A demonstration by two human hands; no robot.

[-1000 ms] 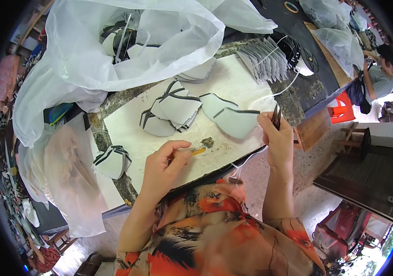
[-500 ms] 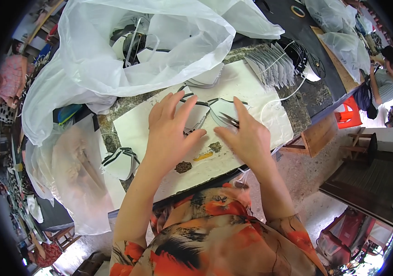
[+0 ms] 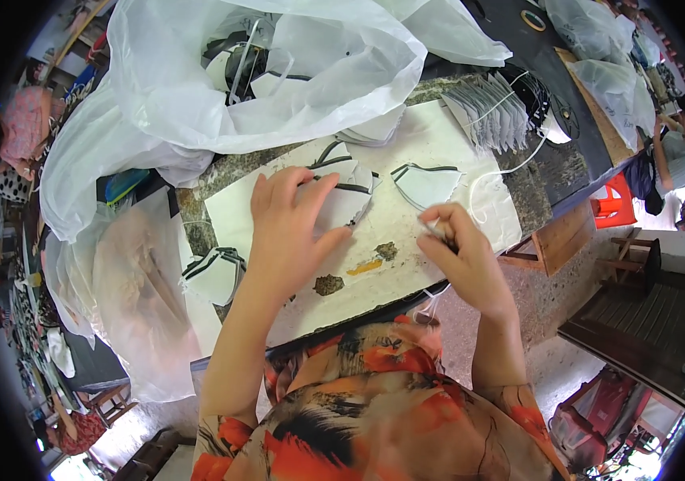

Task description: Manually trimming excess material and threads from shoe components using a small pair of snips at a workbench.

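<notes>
The person's left hand [image 3: 290,216] lies over a stack of thin white panels with black edging [image 3: 344,194], its fingers spread apart and not gripping. One second ago, this hand was nearer to the body, beside a short yellow strip [image 3: 364,268]; now that strip lies uncovered on the large white sheet [image 3: 402,228].

The right hand [image 3: 464,255] is curled, with the fingers drawn in toward the thumb; whether it is clamped on something small cannot be told. One second before, it was holding one white panel by its corner. Now the pale black-edged material [image 3: 429,184] lies on the sheet, just beyond these fingers and to the right of the stack, a strip of bare sheet between them. Half a second ago the right hand partly covered this material, and a dark pointed tool showed over it; the hand has since drawn back toward the body, and the tool cannot be made out.
</notes>
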